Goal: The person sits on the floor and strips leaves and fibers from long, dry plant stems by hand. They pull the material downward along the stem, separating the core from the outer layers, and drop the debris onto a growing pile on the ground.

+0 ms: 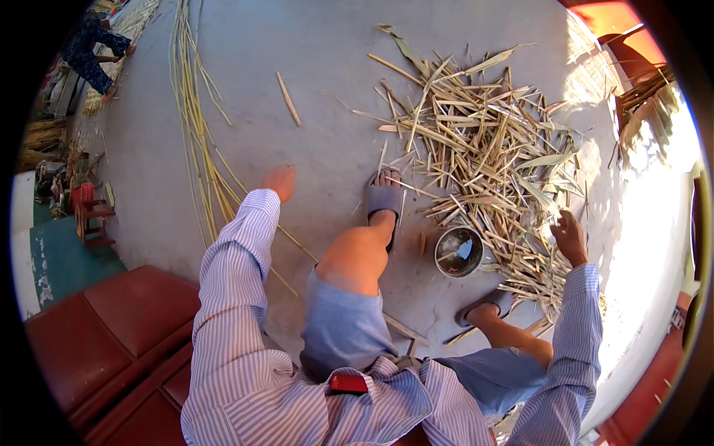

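My left hand [280,183] hangs above the floor, just right of a bundle of long, thin yellow-green reeds [195,126]. It looks closed, its fingers mostly out of sight beneath it; whether it holds a reed is hidden. One reed runs under my left forearm towards my knee. At the right edge of a heap of cut reed pieces and dry leaves [487,141], my right hand [570,238] has its fingers curled together. Something pale shows beside those fingertips, too bright to name.
A round metal bowl [458,251] sits on the floor between my sandalled feet, against the heap. A single cut strip [288,99] lies ahead. Dark red padded seats [111,320] are at left, near a small red chair [93,215]. Another person [97,48] bends at far left.
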The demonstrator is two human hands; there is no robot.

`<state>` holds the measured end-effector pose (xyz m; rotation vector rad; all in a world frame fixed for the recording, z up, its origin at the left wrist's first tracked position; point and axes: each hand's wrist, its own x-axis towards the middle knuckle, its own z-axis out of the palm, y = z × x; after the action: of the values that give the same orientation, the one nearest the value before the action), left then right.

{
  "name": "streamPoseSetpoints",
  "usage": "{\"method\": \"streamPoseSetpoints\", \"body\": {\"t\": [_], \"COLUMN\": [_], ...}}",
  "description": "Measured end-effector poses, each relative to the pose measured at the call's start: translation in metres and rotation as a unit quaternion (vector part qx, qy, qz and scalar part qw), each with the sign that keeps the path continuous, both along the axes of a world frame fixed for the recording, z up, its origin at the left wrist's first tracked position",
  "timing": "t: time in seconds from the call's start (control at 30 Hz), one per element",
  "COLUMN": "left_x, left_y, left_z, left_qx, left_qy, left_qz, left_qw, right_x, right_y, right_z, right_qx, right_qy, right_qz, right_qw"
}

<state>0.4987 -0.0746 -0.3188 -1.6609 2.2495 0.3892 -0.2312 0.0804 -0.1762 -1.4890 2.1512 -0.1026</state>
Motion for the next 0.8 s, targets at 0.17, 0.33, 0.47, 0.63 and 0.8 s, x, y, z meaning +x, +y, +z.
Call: {"method": "streamPoseSetpoints", "body": {"t": [0.17, 0.33, 0.47, 0.63, 0.8], "left_x": [-0.027, -0.025, -0.019, 0.016, -0.059], "left_y": [-0.078, -0.13, -0.15, -0.151, -0.118], "left_z": [-0.044, -0.076, -0.112, -0.127, -0.087], "left_qx": [-0.011, -0.023, -0.007, 0.002, -0.096], "left_qy": [-0.051, -0.065, -0.063, -0.08, -0.032], "left_qz": [0.079, 0.108, 0.094, 0.079, -0.05], "left_qw": [0.996, 0.992, 0.994, 0.994, 0.994], "right_x": [-0.056, -0.071, -0.085, -0.062, -0.053], "right_y": [0.085, 0.129, 0.159, 0.129, 0.125], "right_z": [-0.034, -0.05, -0.063, -0.075, -0.061], "right_qx": [0.192, 0.188, 0.255, 0.288, 0.184], "right_qy": [0.079, 0.099, 0.093, 0.068, 0.045], "right_qz": [0.02, -0.083, -0.1, -0.114, -0.121], "right_qw": [0.978, 0.974, 0.957, 0.948, 0.974]}}
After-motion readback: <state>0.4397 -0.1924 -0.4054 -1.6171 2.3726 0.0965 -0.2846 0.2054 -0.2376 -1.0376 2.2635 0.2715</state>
